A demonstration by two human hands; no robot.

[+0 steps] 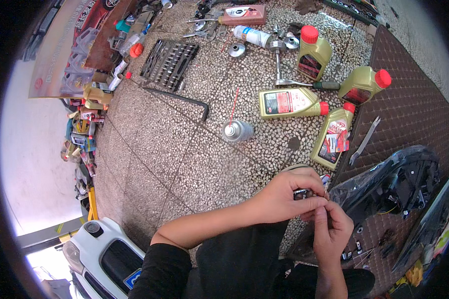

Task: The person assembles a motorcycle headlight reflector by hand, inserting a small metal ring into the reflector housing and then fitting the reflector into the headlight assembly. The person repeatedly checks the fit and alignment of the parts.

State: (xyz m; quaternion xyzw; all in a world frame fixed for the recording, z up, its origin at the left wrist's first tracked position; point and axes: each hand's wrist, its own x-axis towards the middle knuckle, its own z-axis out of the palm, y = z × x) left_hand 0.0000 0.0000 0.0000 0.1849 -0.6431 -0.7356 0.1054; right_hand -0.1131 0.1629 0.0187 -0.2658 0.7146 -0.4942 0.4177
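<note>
Both hands meet over the speckled floor [184, 149]. The left hand [279, 197] is curled tight around a small metal part [304, 194], keeping it steady, while the right hand [332, 229] pinches its end.

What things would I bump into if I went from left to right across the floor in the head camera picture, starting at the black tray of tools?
Black socket tray → bent black bar → spray can with a red straw → olive oil bottle lying on its side → olive bottle with a red cap, tipped over on the brown quilted mat.
</note>
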